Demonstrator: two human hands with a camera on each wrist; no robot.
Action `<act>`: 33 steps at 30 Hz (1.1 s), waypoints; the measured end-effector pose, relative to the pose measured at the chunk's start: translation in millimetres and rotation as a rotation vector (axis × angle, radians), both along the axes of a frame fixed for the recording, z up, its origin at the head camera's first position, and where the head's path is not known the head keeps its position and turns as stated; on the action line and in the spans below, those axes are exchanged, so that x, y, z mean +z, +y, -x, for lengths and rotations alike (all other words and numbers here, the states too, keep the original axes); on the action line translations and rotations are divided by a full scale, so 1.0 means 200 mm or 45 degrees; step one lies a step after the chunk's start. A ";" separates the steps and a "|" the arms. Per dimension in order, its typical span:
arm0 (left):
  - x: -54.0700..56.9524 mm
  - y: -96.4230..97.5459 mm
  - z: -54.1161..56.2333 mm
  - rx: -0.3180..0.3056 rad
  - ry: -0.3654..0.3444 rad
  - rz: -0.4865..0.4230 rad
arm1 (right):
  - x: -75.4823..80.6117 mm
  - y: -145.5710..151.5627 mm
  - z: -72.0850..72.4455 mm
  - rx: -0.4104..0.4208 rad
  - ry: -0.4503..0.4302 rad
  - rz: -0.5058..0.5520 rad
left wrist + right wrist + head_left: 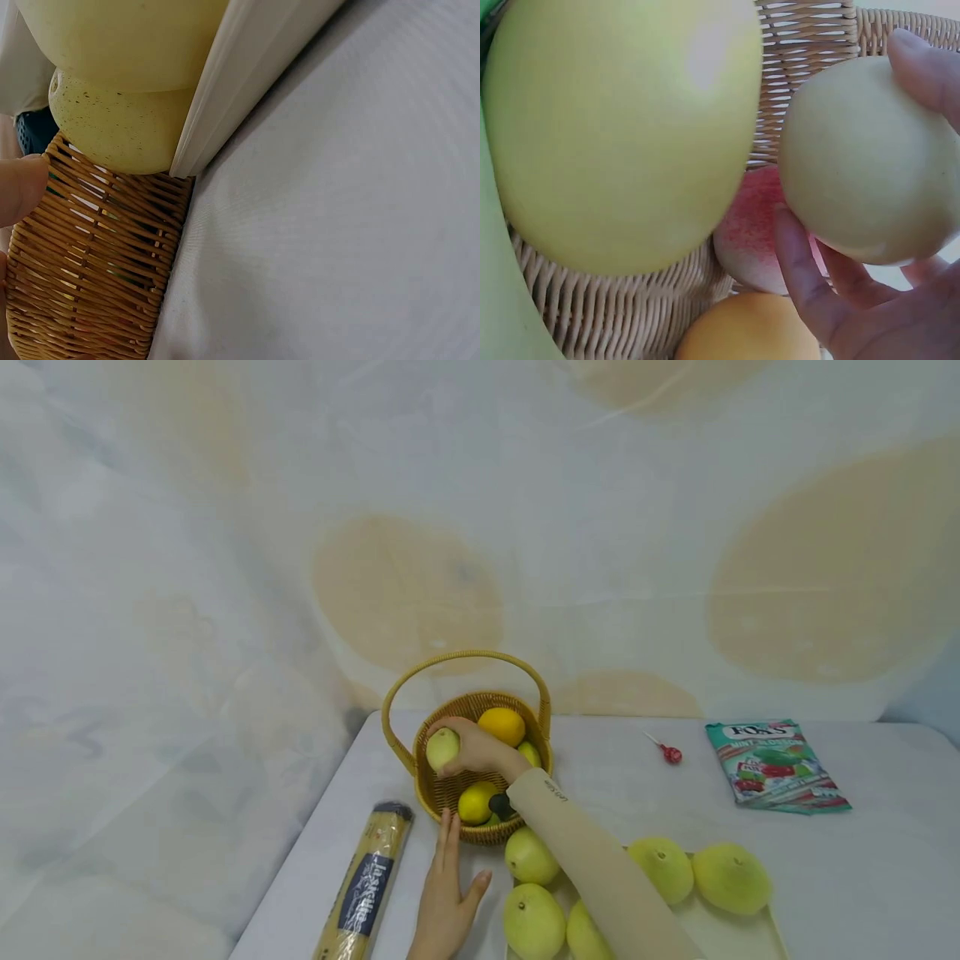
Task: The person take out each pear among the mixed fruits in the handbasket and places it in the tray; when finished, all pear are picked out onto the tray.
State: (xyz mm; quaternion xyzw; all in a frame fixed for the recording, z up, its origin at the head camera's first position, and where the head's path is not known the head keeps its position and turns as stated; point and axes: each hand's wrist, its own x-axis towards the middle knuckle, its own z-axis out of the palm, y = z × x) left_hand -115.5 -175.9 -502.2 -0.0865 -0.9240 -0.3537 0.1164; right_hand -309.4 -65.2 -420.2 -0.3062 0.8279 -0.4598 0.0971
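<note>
My right hand [476,750] reaches into the wicker basket [483,837] and grips a pale yellow-green round fruit [442,749], fingers and thumb curled about it. In the right wrist view this fruit [870,161] is beside a large yellow fruit [622,135], with a reddish peach [754,232] and an orange fruit [750,330] below. The head view shows a yellow fruit [477,802] and an orange-yellow one [501,726] in the basket. My left hand [444,902] has straight fingers at the basket's near side; its thumb [21,189] shows beside the woven wall.
A pale tray [731,935] with several yellow-green fruits [534,920] stands at the front, partly beneath my right sleeve. At left lies a pasta packet [365,885]. A red lollipop [671,754] and a green candy bag [776,768] lie to the right.
</note>
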 end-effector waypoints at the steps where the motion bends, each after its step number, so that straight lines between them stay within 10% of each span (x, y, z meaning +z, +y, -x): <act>1: 0.00 0.00 0.00 0.000 -0.007 -0.001 | 0.01 0.00 0.00 0.004 -0.005 0.008; 33: -0.03 -0.01 0.01 -0.001 0.022 0.002 | 0.15 0.21 -0.10 0.047 0.115 -0.027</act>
